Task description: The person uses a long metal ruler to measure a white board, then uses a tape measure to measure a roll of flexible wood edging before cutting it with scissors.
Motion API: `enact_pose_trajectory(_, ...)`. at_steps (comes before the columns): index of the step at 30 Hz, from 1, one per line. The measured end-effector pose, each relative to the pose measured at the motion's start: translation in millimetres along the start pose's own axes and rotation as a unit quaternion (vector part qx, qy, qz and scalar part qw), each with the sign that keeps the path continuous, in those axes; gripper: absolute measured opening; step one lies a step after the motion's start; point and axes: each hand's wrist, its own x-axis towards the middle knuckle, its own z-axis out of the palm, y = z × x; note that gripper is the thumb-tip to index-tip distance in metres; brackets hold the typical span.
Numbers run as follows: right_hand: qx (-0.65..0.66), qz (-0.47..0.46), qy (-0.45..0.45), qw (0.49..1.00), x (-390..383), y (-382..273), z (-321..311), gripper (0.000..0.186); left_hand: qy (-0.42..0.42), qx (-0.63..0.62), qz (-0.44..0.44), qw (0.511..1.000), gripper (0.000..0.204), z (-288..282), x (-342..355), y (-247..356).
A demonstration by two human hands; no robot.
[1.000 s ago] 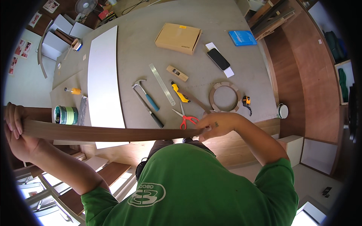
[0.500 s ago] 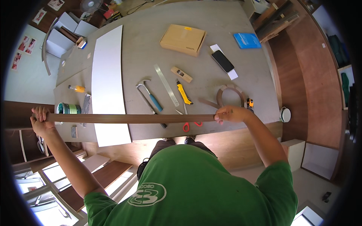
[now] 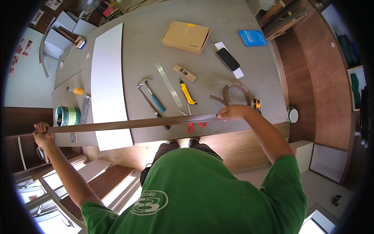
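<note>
A long brown wood-grain strip, like edge banding [image 3: 128, 124], is stretched across above the near side of the table. My left hand [image 3: 43, 133] has its fingers closed round the strip toward the left, beyond the paint can. At the right end, my right hand [image 3: 233, 112] pinches the strip between thumb and fingers. A coil of similar brown banding [image 3: 249, 93] lies just beyond my right hand, its loose end pointing left. The strip passes over a white board [image 3: 107, 78], and partly covers the red-handled scissors [image 3: 190, 128] and a dark-gripped tool [image 3: 157, 114].
Around the table [image 3: 144, 39] lie a claw hammer [image 3: 157, 102], steel ruler [image 3: 168, 84], yellow cutter [image 3: 187, 93], small wooden plane [image 3: 184, 73], cardboard box [image 3: 187, 37], phone [image 3: 228, 59], blue packet [image 3: 252, 38], tape measure [image 3: 256, 104], yellow-handled tool [image 3: 78, 90] and paint can [image 3: 68, 116].
The strip now slants, its left part lower than its right. My left hand has shifted down a little and my right hand slightly left and up. The whole view has moved slightly too.
</note>
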Motion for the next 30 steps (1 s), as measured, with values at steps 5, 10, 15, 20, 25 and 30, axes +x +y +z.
enact_pose_trajectory(5,-0.053,0.049,-0.073,0.995,7.0,-4.8,-2.7,0.06,0.052,-0.013,0.014,0.998,0.046,-10.9,-10.9,-17.8)
enact_pose_trajectory(10,-0.09,0.108,-0.173,0.975,7.4,-12.7,-2.6,0.068,0.056,-0.024,0.007,0.998,0.039,-6.5,-24.1,-18.6)
enact_pose_trajectory(15,-0.175,0.065,-0.206,0.961,29.3,21.8,15.4,0.066,0.05,-0.062,0.002,0.997,0.022,17.3,-33.7,-42.3)
enact_pose_trajectory(20,-0.074,0.07,-0.115,0.988,21.0,25.8,32.1,0.06,0.076,-0.067,0.02,0.995,0.015,19.4,-39.7,-48.1)
enact_pose_trajectory(25,-0.068,0.046,0.032,0.996,17.5,31.6,36.3,0.061,0.033,-0.083,0.011,0.996,0.017,-11.0,-18.7,-31.4)
enact_pose_trajectory(30,0.132,-0.001,0.155,0.979,9.0,39.7,52.3,0.072,0.017,-0.106,-0.003,0.994,0.032,-15.2,-5.8,-28.7)
